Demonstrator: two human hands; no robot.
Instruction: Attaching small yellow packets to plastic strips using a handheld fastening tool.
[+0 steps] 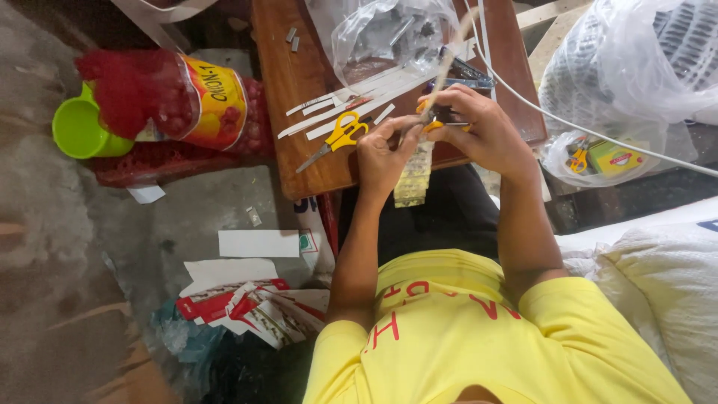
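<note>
Crowding wooden board (299,90) — yellow scissors (338,135), white strips (351,105), plastic bag (389,34).

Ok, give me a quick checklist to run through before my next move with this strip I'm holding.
1. Grip on the long pale strip: ok. The left hand pinches its lower end.
2. Yellow-handled tool in the right hand: cannot tell. Fingers hide its working end.
3. Yellow scissors clear of the hands: ok. They lie on the wooden table, apart from the left hand.
4. Cut white strips on the table: ok. They lie beside the scissors.
5. Packet strip: not ok. It dangles over the table edge below the hands and looks unsupported.
</note>
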